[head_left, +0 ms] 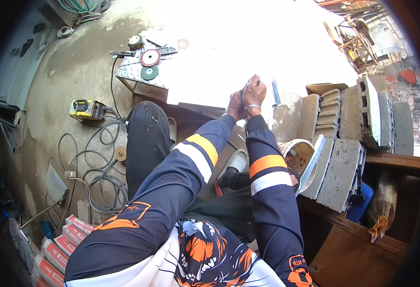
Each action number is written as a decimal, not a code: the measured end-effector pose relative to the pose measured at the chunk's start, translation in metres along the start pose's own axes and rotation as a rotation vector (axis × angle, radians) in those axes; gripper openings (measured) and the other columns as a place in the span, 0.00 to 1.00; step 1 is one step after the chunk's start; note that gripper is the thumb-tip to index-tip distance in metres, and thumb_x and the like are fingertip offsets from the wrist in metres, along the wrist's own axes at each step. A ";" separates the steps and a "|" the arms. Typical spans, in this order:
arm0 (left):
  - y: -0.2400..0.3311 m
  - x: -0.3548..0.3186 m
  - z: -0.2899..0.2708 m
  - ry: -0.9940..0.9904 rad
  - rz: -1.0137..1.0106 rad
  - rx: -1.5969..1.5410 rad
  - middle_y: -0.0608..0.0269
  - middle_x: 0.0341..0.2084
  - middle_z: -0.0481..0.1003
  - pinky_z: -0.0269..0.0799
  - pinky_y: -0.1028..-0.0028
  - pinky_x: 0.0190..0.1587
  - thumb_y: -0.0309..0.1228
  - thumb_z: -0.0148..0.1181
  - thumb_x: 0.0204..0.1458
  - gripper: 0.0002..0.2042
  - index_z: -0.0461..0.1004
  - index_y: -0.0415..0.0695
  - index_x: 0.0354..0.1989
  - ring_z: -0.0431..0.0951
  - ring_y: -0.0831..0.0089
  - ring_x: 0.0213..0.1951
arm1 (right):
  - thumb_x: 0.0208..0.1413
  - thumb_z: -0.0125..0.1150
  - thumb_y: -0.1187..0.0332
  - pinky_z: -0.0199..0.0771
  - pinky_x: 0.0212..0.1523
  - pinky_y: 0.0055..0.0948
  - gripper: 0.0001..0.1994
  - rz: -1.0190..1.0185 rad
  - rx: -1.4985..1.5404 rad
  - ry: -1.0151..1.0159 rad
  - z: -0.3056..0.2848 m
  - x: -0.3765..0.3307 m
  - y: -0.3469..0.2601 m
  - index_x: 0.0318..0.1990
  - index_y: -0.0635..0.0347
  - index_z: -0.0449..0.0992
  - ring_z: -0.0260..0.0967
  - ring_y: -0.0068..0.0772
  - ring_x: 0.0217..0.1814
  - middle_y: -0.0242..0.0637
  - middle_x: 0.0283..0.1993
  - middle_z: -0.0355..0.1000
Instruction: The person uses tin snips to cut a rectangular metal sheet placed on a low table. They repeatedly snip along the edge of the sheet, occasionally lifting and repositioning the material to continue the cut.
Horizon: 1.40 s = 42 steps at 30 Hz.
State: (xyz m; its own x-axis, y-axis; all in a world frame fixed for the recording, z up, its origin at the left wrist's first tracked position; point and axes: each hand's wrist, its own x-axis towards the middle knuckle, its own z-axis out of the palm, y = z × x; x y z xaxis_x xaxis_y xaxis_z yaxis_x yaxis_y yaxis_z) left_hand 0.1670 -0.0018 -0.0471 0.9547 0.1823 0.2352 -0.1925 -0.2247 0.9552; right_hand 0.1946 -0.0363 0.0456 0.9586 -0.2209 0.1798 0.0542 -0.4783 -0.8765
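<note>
A thin, pale, rod-like piece point(248, 85) was held upright between the two hands at the near edge of a sunlit, washed-out white sheet point(229, 57); its long axis ran roughly away from the person, the upper end pointing toward the far side of the sheet. Glare hid what it was. The left hand point(236, 104) was closed around its lower part, fingers curled tight. The right hand point(254, 93), a bracelet at its wrist, was pinched shut on the upper part, fingertips pressed together; both hands were touching each other.

To the right of the forearms a pale bucket point(302, 158) was seen tilted against grey concrete blocks point(346, 143); a few thin rods were lying inside it, though their kind could not be told. On a checker-plate metal table point(133, 71) past the left arm, a red disc point(150, 57), a green disc point(149, 72) and a tape measure point(135, 42) were laid. A yellow power tool point(86, 109) and coiled cables point(102, 177) were left on the concrete floor.
</note>
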 end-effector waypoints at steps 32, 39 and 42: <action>0.060 -0.072 -0.055 0.014 -1.063 -1.540 0.54 0.44 0.78 0.77 0.58 0.53 0.37 0.45 0.68 0.14 0.72 0.39 0.48 0.79 0.64 0.47 | 0.62 0.58 0.53 0.74 0.41 0.47 0.18 -0.003 -0.284 -0.280 -0.062 -0.106 -0.020 0.37 0.63 0.78 0.76 0.58 0.40 0.53 0.35 0.78; 0.070 -0.075 -0.043 -0.021 -1.118 -1.700 0.56 0.41 0.78 0.78 0.62 0.52 0.40 0.49 0.67 0.13 0.72 0.44 0.49 0.80 0.63 0.46 | 0.59 0.56 0.59 0.76 0.38 0.48 0.14 -0.035 -0.350 -0.290 -0.075 -0.089 -0.011 0.35 0.63 0.77 0.77 0.60 0.36 0.56 0.30 0.77; 0.063 -0.078 -0.033 -0.016 -1.205 -1.657 0.59 0.39 0.79 0.78 0.65 0.46 0.45 0.53 0.65 0.15 0.74 0.46 0.46 0.80 0.66 0.41 | 0.59 0.56 0.60 0.76 0.37 0.46 0.14 -0.006 -0.349 -0.331 -0.082 -0.084 -0.011 0.34 0.64 0.77 0.77 0.57 0.33 0.55 0.28 0.76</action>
State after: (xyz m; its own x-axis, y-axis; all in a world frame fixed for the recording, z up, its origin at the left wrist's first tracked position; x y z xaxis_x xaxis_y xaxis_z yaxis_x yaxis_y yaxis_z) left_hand 0.0729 0.0018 0.0008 0.7302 -0.4664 -0.4993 0.4345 0.8809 -0.1873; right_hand 0.0907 -0.0823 0.0773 0.9991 0.0382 -0.0174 0.0170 -0.7479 -0.6636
